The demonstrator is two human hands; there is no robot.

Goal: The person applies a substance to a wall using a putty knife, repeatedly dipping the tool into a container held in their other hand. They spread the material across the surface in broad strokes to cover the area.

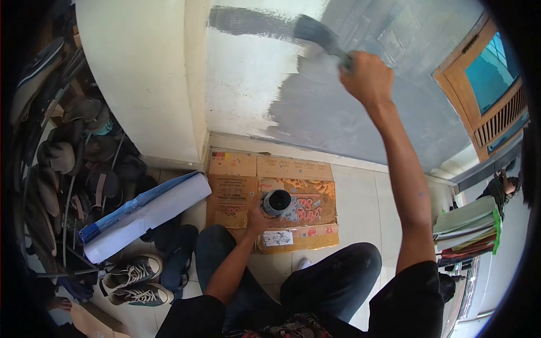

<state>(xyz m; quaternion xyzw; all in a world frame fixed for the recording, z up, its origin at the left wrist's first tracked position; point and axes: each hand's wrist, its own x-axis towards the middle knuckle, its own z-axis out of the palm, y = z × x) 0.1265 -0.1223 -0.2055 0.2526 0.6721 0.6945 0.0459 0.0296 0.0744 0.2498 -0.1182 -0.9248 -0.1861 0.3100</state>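
Observation:
My right hand (pixel 369 79) is raised to the wall, fingers wrapped round the handle of a wide paintbrush (pixel 318 35). The dark bristles, a little blurred, meet the wall (pixel 239 79) where a grey band runs left across the white surface. Grey paint (pixel 349 107) covers the wall to the right, with a ragged edge against the white. Down low, my left hand (pixel 258 218) grips the left side of a small paint can (pixel 276 210), whose open top shows dark inside. The can is over a flattened cardboard box (pixel 234 194) on the floor.
A rolled sheet (pixel 152 217), white and blue, lies left of the cardboard. Sneakers (pixel 138 279) and a crowded shoe rack (pixel 73 169) stand further left. A pillar (pixel 141 73) juts out beside the wall. At right are a wooden-framed window (pixel 456 84) and hanging cloths (pixel 468 225).

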